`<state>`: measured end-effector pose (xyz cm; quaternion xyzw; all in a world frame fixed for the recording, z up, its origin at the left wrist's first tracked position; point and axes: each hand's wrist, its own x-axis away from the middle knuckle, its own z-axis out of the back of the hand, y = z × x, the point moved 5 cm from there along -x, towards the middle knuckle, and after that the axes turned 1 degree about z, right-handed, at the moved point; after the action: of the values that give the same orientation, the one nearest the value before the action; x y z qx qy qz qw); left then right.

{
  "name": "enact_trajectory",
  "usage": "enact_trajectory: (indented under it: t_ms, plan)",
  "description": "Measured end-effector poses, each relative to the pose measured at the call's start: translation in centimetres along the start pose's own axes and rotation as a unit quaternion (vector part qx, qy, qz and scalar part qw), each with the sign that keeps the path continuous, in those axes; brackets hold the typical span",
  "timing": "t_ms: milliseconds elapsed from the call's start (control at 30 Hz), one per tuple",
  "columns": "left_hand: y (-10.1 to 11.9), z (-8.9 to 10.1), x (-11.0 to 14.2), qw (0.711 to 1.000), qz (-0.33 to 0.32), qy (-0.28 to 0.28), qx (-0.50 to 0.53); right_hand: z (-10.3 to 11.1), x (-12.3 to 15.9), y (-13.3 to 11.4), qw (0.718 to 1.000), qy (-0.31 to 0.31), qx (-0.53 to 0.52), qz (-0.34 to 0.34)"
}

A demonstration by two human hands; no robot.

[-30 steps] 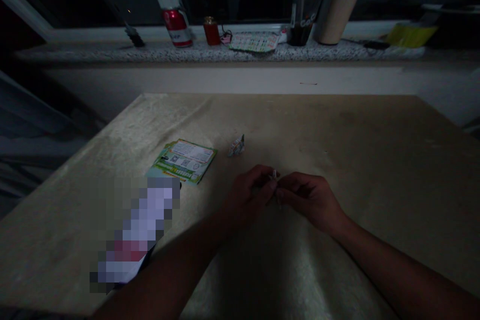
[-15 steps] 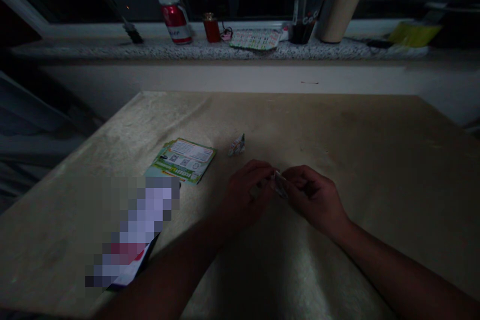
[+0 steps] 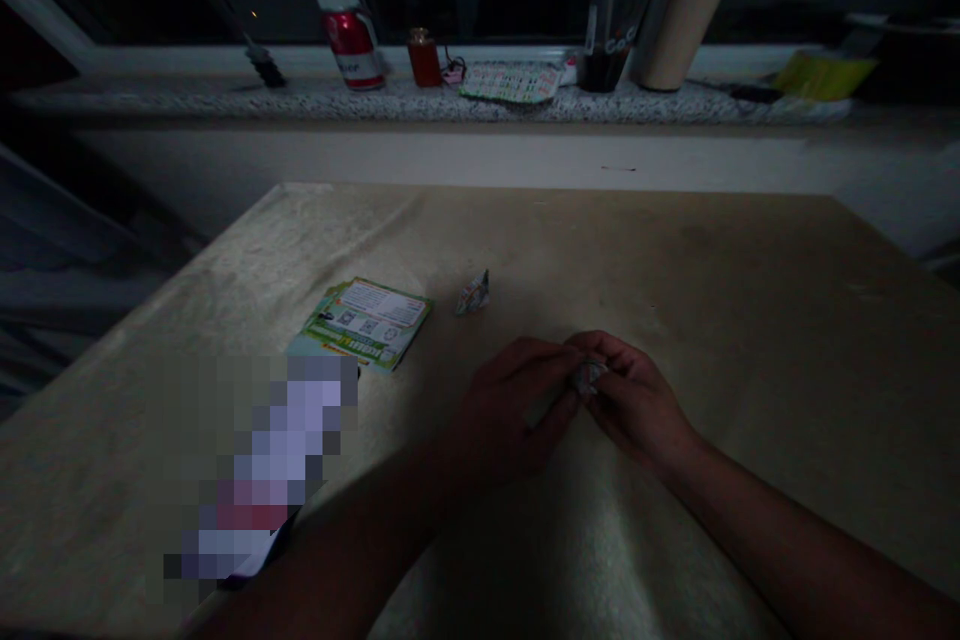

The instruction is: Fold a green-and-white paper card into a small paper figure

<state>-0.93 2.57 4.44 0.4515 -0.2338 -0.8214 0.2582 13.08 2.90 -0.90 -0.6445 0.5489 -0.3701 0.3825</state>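
Note:
A small piece of folded printed paper (image 3: 590, 377) is between my two hands, above the middle of the table. My right hand (image 3: 634, 400) is closed around it from the right, thumb in front. From the left, my left hand (image 3: 517, 400) pinches at its edge with the fingertips; they partly hide it. Farther back stands a small pointed folded-paper shape (image 3: 473, 293), printed in several colours and apart from both hands. Left of that lies a small stack of green and white printed cards (image 3: 371, 320).
A phone-like object (image 3: 277, 460), largely blurred out, lies by my left forearm on the pale table (image 3: 675, 240). Along the granite sill (image 3: 420, 107) stand a red can (image 3: 352, 50), an orange-red bottle (image 3: 424, 60), a lidded cup with straw (image 3: 611, 25) and a cardboard tube (image 3: 694, 0).
My left fingers have moved right, closer to my right hand. The folded paper has shifted slightly right and turned, and now shows more of its printed face.

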Motion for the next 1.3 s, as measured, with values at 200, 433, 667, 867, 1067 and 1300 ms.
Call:
enact_trajectory:
  t_ms: [200, 433, 667, 867, 1067, 1300]
  plan:
    - [-0.2, -0.1, 0.2, 1.000, 0.006, -0.015, 0.015, -0.3, 0.1, 0.1, 0.997, -0.023, -0.046, -0.057]
    - [-0.3, 0.0, 0.0, 0.999, 0.024, 0.001, 0.031, -0.8, 0.1, 0.2, 0.997, -0.026, -0.051, -0.048]
    - [-3.9, 0.3, 0.5, 0.923, 0.286, 0.042, 0.255, -0.3, 0.3, -0.9, 0.995, -0.065, 0.068, 0.021]
    - [-4.7, -0.1, 0.8, 0.875, 0.356, 0.062, 0.323, -0.4, 1.1, -3.7, 0.837, -0.116, 0.468, 0.258]
    - [-4.2, -0.7, 1.2, 0.905, 0.333, 0.012, 0.263, -0.9, 1.2, -3.5, 0.744, -0.141, 0.574, 0.311]
    - [-3.8, 0.0, 0.9, 0.932, 0.290, 0.009, 0.218, -1.2, 1.5, -3.4, 0.749, -0.116, 0.557, 0.339]
